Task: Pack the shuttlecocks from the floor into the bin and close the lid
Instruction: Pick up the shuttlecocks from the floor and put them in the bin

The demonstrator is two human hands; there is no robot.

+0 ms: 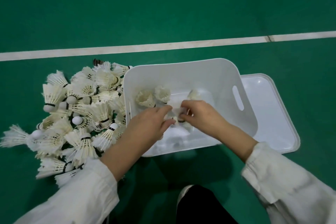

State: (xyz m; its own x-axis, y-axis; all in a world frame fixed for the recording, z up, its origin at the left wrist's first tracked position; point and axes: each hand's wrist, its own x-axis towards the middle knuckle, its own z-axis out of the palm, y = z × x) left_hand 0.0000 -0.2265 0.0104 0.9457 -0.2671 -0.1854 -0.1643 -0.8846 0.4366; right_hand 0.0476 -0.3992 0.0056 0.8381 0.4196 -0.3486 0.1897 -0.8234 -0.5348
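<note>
Holding both hands over the bin — L hand and R hand meet at its middle, fingers of each curled onto a white clump of shuttles and pinching it. It's too blurry to count how many. A pair of shuttles stands inside the bin near its left wall, feathers up, w/ another blurred one just beyond my R hand. More white feathers lie on the bin's bottom under my wrists. The big pile sits on the floor just left of the bin, up against its left wall. Lid lies flat at the bin's right side — touching it or tucked partly under, can't tell. White line runs beyond the bin's far rim.
</note>
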